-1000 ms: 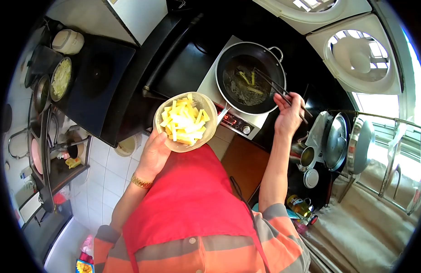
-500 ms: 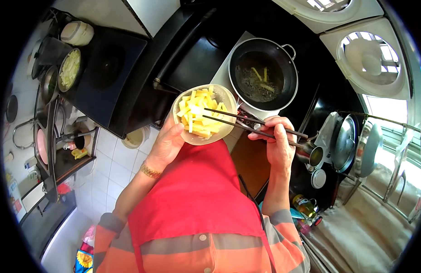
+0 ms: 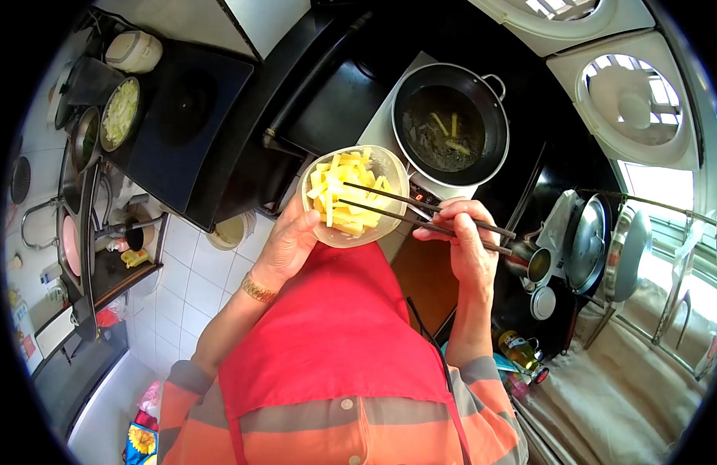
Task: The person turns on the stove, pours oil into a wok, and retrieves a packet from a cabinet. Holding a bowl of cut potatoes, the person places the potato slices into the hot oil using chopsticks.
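Note:
My left hand (image 3: 291, 246) grips the side of a translucent bowl (image 3: 395, 172), thumb over its rim. Pale yellow potato strips (image 3: 337, 194) fill the bowl. Between the fingers of my right hand (image 3: 468, 240) is a pair of dark chopsticks (image 3: 409, 203), their tips in among the strips. Just beyond the bowl, a black wok (image 3: 420, 85) with a metal loop handle holds oil, and a few fried strips (image 3: 450, 128) lie in it with bubbles around them.
Under the wok is a white portable cooker (image 3: 382, 128) with a lit red display. A small metal pot (image 3: 535, 263) and a rack of lids (image 3: 587, 240) stand at right. An oil bottle (image 3: 520, 350) sits lower right. At left, a bowl of pale chopped vegetable (image 3: 120, 115) rests by a dark hob (image 3: 192, 105).
The chopstick tips have shifted slightly left and deeper over the potato strips, and my right hand has followed. The bowl sits slightly further right in view.

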{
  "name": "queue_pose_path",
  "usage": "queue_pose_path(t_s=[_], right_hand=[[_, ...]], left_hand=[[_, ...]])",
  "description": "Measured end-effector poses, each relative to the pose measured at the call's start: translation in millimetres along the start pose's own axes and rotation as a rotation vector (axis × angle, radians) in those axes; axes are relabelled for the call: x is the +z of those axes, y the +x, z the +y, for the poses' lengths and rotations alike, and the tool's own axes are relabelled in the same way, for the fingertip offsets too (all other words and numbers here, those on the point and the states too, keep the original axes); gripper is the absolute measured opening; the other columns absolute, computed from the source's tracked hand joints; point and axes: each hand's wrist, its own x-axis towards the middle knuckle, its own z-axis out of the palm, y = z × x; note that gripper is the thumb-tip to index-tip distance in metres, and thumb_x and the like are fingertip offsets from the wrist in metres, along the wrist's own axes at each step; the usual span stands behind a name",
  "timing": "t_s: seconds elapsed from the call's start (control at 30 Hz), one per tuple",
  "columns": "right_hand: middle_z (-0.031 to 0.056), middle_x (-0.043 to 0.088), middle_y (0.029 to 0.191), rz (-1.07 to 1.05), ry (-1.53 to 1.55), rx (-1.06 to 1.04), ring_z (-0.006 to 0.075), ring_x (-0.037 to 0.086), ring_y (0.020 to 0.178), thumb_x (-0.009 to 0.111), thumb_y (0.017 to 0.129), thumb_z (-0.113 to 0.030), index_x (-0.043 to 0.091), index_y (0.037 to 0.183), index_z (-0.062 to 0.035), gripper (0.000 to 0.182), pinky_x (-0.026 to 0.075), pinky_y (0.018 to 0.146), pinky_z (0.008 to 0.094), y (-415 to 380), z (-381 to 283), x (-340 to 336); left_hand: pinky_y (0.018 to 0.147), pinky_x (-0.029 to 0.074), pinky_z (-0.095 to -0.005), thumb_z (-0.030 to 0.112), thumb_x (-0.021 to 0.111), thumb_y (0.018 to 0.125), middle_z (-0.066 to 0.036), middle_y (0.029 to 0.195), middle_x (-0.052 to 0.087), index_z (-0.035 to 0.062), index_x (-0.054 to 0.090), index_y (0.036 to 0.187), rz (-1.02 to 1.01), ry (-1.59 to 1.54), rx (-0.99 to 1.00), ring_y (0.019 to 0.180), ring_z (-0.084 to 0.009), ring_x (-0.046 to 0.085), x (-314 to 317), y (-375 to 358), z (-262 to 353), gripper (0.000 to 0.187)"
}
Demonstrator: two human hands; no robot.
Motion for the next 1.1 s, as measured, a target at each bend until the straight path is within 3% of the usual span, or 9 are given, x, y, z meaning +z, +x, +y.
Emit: queue_pose_path(t_s=[0.17, 0.3, 0.5, 0.6, 0.67, 0.73, 0.9, 1.03, 1.1], right_hand=[[0.0142, 0.062, 0.105, 0.02, -0.112, -0.033, 0.025, 0.07, 0.092, 0.055, 0.107, -0.016, 0.064, 0.107, 0.0056, 0.024, 0.068, 0.079, 0.0458, 3, 9, 7], [0.0152, 0.063, 0.104, 0.071, -0.031, -0.066, 0.0254, 0.071, 0.089, 0.052, 0.109, -0.017, 0.064, 0.106, 0.0065, 0.026, 0.068, 0.078, 0.0474, 1, 2, 1], [0.0143, 0.063, 0.1, 0.149, 0.011, -0.058, 0.0255, 0.07, 0.088, 0.049, 0.11, -0.017, 0.062, 0.106, 0.0058, 0.026, 0.068, 0.078, 0.0471, 4, -2, -6], [0.0141, 0.063, 0.095, 0.199, 0.029, -0.044, 0.0315, 0.074, 0.08, 0.048, 0.111, -0.024, 0.059, 0.107, 0.005, 0.031, 0.067, 0.077, 0.0448, 6, -1, -11], [0.0141, 0.064, 0.094, 0.212, 0.055, -0.025, 0.0325, 0.074, 0.079, 0.047, 0.111, -0.024, 0.059, 0.107, 0.0045, 0.032, 0.067, 0.076, 0.0449, 6, 0, -15], [0.0141, 0.064, 0.094, 0.225, 0.074, -0.008, 0.0336, 0.075, 0.079, 0.047, 0.111, -0.025, 0.059, 0.106, 0.004, 0.032, 0.066, 0.076, 0.0451, 8, 0, -23], [0.0134, 0.069, 0.096, 0.355, 0.238, -0.153, 0.0329, 0.075, 0.08, 0.047, 0.111, -0.028, 0.06, 0.108, -0.002, 0.029, 0.065, 0.078, 0.046, 20, -5, -71], [0.0111, 0.066, 0.091, 0.556, -0.067, -0.178, 0.0302, 0.076, 0.081, 0.053, 0.109, -0.021, 0.06, 0.107, -0.0007, 0.022, 0.065, 0.077, 0.0405, 51, 20, -120], [0.012, 0.064, 0.093, 0.582, -0.141, -0.11, 0.0291, 0.076, 0.081, 0.056, 0.108, -0.022, 0.06, 0.107, 0.0005, 0.023, 0.064, 0.076, 0.0358, 61, 43, -134]], left_hand=[[0.12, 0.036, -0.0372, 0.027, 0.076, 0.093, -0.009, 0.156, 0.047, 0.0041, 0.032, 0.158, -0.003, 0.03, -0.008, 0.143, -0.021, 0.045, 0, 1, -2, 0.081], [0.119, 0.038, -0.0367, 0.027, 0.076, 0.093, -0.009, 0.154, 0.048, 0.0039, 0.034, 0.157, -0.015, 0.017, 0.0, 0.142, -0.0206, 0.047, -1, 3, -4, 0.08], [0.122, 0.032, -0.0356, 0.023, 0.073, 0.095, -0.01, 0.158, 0.043, 0.0032, 0.026, 0.161, -0.032, -0.011, -0.003, 0.146, -0.0196, 0.041, 2, 4, -1, 0.083], [0.123, 0.032, -0.0359, 0.024, 0.072, 0.097, -0.01, 0.158, 0.043, 0.0033, 0.025, 0.161, -0.036, -0.034, -0.011, 0.147, -0.02, 0.04, 1, 5, -4, 0.082], [0.121, 0.035, -0.0383, 0.029, 0.074, 0.095, -0.009, 0.156, 0.047, 0.0041, 0.034, 0.157, -0.001, -0.025, -0.012, 0.144, -0.0217, 0.045, 2, 5, -5, 0.078], [0.122, 0.033, -0.0378, 0.026, 0.072, 0.097, -0.01, 0.157, 0.044, 0.0034, 0.029, 0.159, -0.016, -0.035, -0.004, 0.145, -0.0212, 0.043, 2, 7, -6, 0.079], [0.123, 0.032, -0.0386, 0.024, 0.069, 0.099, -0.01, 0.16, 0.041, 0.0035, 0.025, 0.161, -0.005, -0.078, -0.009, 0.147, -0.0212, 0.04, -3, 8, -13, 0.079], [0.123, 0.033, -0.0399, 0.024, 0.067, 0.099, -0.009, 0.161, 0.04, 0.0057, 0.026, 0.161, 0.047, -0.069, -0.012, 0.148, -0.0221, 0.04, -6, 4, -15, 0.077], [0.123, 0.034, -0.04, 0.027, 0.07, 0.098, -0.008, 0.157, 0.046, 0.0059, 0.038, 0.156, 0.066, -0.082, 0.004, 0.145, -0.0225, 0.044, -5, 3, -16, 0.069]])
